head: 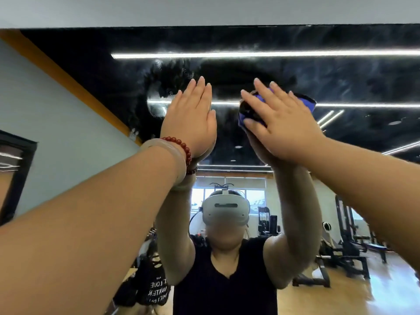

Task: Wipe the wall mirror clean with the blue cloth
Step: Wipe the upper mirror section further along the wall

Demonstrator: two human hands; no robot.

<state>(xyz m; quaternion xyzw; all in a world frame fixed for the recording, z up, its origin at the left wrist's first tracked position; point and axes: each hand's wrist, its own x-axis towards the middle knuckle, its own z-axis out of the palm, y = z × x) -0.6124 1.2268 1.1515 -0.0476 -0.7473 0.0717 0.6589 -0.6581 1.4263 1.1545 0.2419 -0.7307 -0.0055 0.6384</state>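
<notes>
The wall mirror (341, 83) fills the view ahead, its upper part hazy with smears. My right hand (284, 126) presses the blue cloth (306, 102) flat against the glass with straight, spread fingers; only the cloth's edges show around the hand. My left hand (191, 123) rests flat on the mirror to the left of the cloth, fingers straight and together, with a red bead bracelet and a pale bangle on the wrist. Both arms are raised high.
The mirror's top edge meets a pale wall (204, 10) above. A grey-blue side wall (56, 133) with an orange band stands to the left. The glass reflects a person wearing a headset, gym machines (350, 242) and a wooden floor.
</notes>
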